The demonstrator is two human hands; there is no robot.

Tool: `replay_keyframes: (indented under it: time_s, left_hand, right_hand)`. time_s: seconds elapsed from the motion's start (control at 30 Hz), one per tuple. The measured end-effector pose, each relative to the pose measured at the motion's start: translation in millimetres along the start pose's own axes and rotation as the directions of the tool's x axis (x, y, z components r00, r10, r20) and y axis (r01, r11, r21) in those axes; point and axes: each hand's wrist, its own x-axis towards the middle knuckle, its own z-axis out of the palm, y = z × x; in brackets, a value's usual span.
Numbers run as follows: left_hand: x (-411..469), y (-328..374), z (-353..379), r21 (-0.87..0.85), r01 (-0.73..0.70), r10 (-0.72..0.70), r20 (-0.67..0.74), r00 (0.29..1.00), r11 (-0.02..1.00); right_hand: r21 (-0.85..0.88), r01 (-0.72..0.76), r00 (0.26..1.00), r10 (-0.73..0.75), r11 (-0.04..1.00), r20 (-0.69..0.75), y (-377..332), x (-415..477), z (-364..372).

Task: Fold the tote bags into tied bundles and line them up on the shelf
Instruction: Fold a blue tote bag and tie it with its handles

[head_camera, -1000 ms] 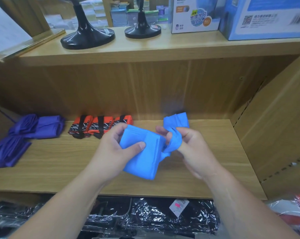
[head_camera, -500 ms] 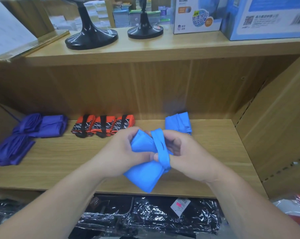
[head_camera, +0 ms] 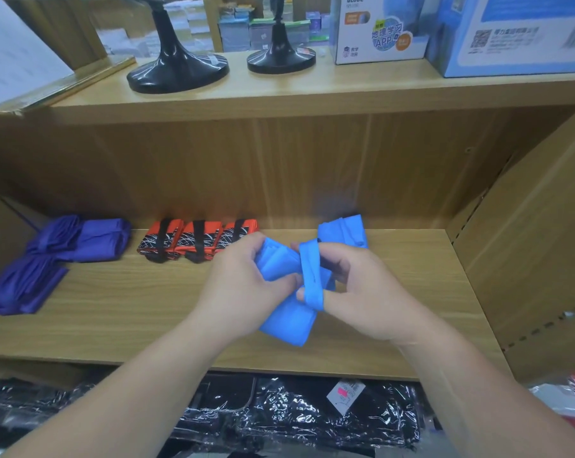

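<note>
A folded blue tote bag is held above the wooden shelf. My left hand grips its left side, thumb pressed on the fold. My right hand holds the bag's blue strap, which loops over the bundle and round my fingers. Behind my hands another blue bundle stands by the back wall. Three orange-and-black tied bundles line up to its left. Purple tote bags lie loose at the far left.
The shelf above carries two black round stands and blue-and-white boxes. A slanted wooden side panel closes the shelf on the right. Black goods in shiny plastic wrap lie below the shelf's front edge.
My right hand has drawn the blue strap up and across the folded bag, where it wraps the bundle. Both hands moved closer together and slightly toward the shelf's back.
</note>
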Motion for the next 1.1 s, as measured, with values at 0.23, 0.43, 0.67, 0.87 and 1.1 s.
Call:
replay_keyframes:
  time_s: [0.23, 0.43, 0.67, 0.87, 1.1]
  left_hand:
    - [-3.8, -4.8, -13.6, -0.438, 0.036, 0.096, 0.276, 0.956, 0.898]
    - [-4.9, -18.6, -7.9, -0.392, 0.020, 0.079, 0.235, 0.969, 0.920]
    - [-0.6, -16.2, -18.6, -0.191, -0.076, 0.144, 0.369, 0.918, 0.979]
    - [-1.1, -8.5, -20.1, -0.022, -0.253, 0.232, 0.477, 0.848, 0.967]
    - [1.0, -6.4, -6.0, -0.436, 0.104, 0.002, 0.236, 0.972, 0.894]
  right_hand:
    - [0.172, 0.000, 0.995, 0.017, 0.985, -0.100, 7.1, -1.9, 8.5]
    - [0.172, 0.029, 0.986, 0.001, 0.985, -0.170, 14.8, -8.1, 15.5]
    - [0.197, 0.108, 0.985, -0.079, 0.974, -0.150, 13.6, -14.0, 19.7]
    - [0.189, 0.051, 0.997, -0.039, 0.981, -0.065, 11.4, -14.4, 21.4]
    - [0.175, 0.115, 0.991, -0.100, 0.978, -0.090, -2.1, -3.6, 10.6]
